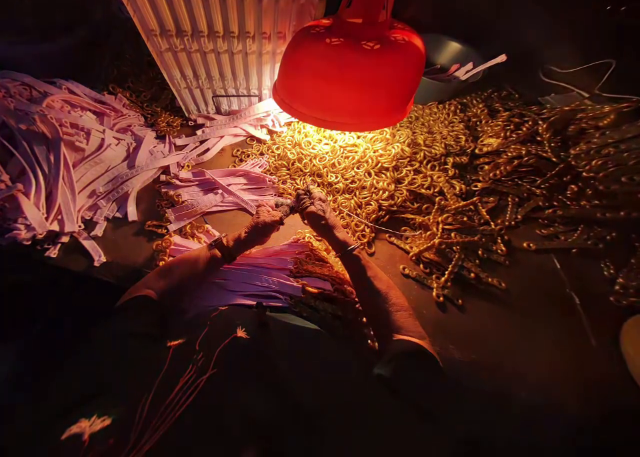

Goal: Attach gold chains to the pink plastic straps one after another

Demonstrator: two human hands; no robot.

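My left hand (267,218) and my right hand (316,211) meet over the middle of the table, close together, fingers closed. Between them runs a short dark piece (286,207), mostly covered by the fingers. My left hand grips one end of it, and the other end goes into my right hand. From beside my right hand a thin pale cord (380,226) trails off to the right. Below my wrists lies a bundle of pink straps (260,273) with gold ring chains (320,260) at their right end. Another row of pink straps (220,189) lies just beyond my left hand.
Beyond my hands spreads a heap of gold rings (360,167), with gold chains (445,243) at right. A red lamp (350,73) hangs low over it. Pink straps (60,150) pile up at left. A ribbed panel (225,37) and a metal bowl (453,50) stand behind.
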